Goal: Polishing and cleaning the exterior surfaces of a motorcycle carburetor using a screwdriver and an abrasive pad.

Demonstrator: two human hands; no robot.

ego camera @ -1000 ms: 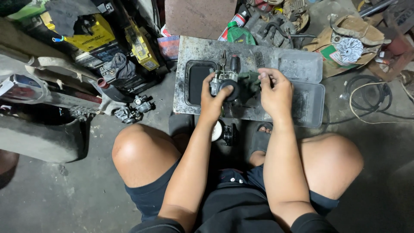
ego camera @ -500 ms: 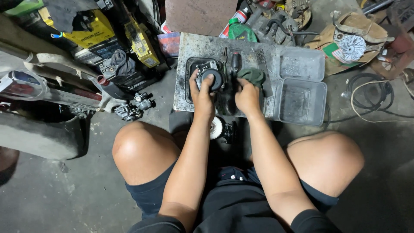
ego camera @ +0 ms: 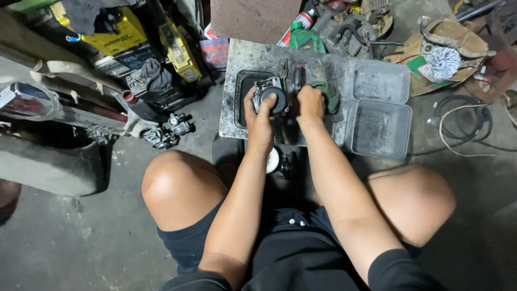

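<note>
A single head-worn camera looks almost straight down from above the seated person, so their forearms run up from the bottom edge toward the middle of the frame and both bare knees flank the centre. The view sits near enough that the left hand (ego camera: 260,116) and right hand (ego camera: 311,102) fill only a small patch just above centre, over the grey slab (ego camera: 245,64). The upper edge takes in clutter on the floor ahead; the lower corners show bare concrete. No second view overlaps this one.
</note>
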